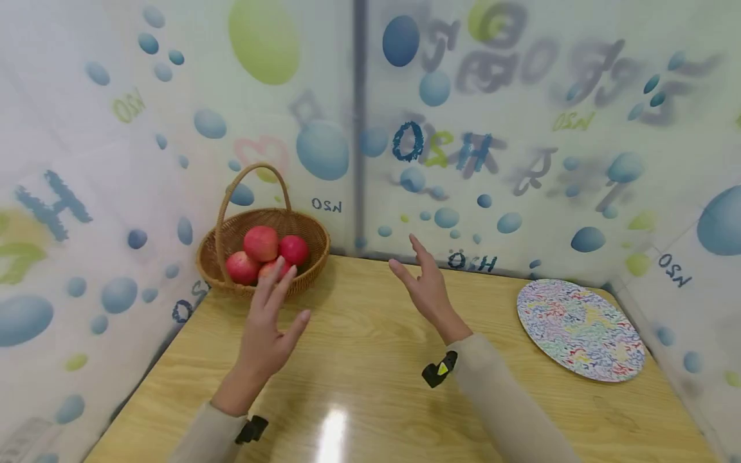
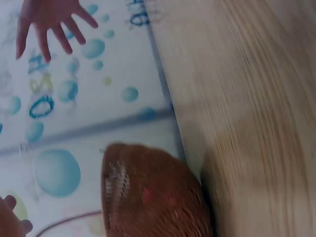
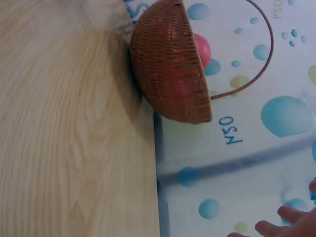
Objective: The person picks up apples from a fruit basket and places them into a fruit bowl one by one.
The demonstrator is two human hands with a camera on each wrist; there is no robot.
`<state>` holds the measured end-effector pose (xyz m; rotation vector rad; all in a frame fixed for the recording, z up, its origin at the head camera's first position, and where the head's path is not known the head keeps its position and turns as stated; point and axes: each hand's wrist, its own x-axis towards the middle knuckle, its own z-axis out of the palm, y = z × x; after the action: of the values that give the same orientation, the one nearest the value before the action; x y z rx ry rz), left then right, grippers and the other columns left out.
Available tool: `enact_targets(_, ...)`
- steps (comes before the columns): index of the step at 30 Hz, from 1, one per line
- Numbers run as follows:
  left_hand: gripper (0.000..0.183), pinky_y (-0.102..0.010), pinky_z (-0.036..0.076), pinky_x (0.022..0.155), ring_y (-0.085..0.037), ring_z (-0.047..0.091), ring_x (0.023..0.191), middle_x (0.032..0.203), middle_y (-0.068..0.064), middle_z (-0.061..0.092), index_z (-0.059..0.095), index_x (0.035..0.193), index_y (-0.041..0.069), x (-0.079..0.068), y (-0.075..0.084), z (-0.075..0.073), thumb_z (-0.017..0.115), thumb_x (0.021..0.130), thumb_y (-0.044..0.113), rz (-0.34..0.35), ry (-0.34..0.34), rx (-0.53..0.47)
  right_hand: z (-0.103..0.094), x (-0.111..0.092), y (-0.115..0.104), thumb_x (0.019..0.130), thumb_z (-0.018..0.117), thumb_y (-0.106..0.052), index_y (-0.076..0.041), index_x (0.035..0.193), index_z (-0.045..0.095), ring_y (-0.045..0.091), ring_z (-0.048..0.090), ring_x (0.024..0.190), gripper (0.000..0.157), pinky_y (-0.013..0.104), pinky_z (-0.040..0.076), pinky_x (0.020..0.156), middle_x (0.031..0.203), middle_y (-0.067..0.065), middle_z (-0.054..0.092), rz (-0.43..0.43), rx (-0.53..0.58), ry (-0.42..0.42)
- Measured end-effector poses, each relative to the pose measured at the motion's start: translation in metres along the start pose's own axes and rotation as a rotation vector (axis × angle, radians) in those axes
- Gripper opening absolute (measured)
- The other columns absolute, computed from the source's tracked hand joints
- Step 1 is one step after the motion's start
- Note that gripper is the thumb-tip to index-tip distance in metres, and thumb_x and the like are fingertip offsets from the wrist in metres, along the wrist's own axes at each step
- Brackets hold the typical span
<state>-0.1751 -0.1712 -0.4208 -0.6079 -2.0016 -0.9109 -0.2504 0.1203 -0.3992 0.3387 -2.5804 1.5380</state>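
Note:
A brown wicker basket (image 1: 307, 238) with a tall arched handle stands at the back left of the wooden table, holding several red apples (image 1: 261, 244). In front of it my left hand (image 1: 266, 334) is raised, fingers spread and holding nothing; its fingertips overlap the basket's front in the head view, and I cannot tell whether they touch. My right hand (image 1: 428, 289) hovers over the table's middle with fingers extended, also holding nothing. Apples show red through the weave of the basket (image 3: 168, 64) in the right wrist view.
An oval board or plate (image 1: 581, 330) with a multicoloured squiggle pattern lies at the table's right side. White wall panels (image 1: 370, 193) printed with blue and green bubbles close off the back and both sides of the wooden table (image 1: 370, 334).

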Motion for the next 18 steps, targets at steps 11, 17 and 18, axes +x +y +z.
enact_targets(11,0.055,-0.055,0.029,0.118,-0.038,0.038,0.142,0.156,-0.017,0.041,0.046,0.151,0.008,-0.011,-0.065,-0.071,0.06,0.098,0.016,-0.483,0.256,0.096,0.061,0.001,-0.002,0.097,0.062,-0.052,-0.028,0.162,0.025,0.034,0.035,0.15,0.078,0.059,0.038,0.115,0.166,0.005,0.031,-0.066,0.003,-0.084)
enact_targets(17,0.066,-0.067,0.03,0.114,-0.049,0.03,0.144,0.163,-0.023,0.019,0.019,0.163,0.013,-0.004,-0.105,-0.088,0.048,0.105,0.025,-0.762,0.04,0.007,0.084,0.007,-0.002,0.096,0.063,-0.053,-0.029,0.162,0.022,0.029,0.028,0.154,0.081,0.056,0.028,0.123,0.167,0.004,0.028,-0.06,-0.02,-0.171)
enact_targets(18,0.067,-0.067,0.029,0.115,-0.05,0.029,0.145,0.165,-0.023,0.016,0.015,0.164,0.014,-0.003,-0.111,-0.089,0.046,0.106,0.027,-0.797,0.013,-0.017,0.087,0.009,-0.003,0.096,0.062,-0.054,-0.03,0.162,0.021,0.029,0.029,0.153,0.081,0.055,0.029,0.122,0.167,0.003,0.027,-0.054,-0.013,-0.187)
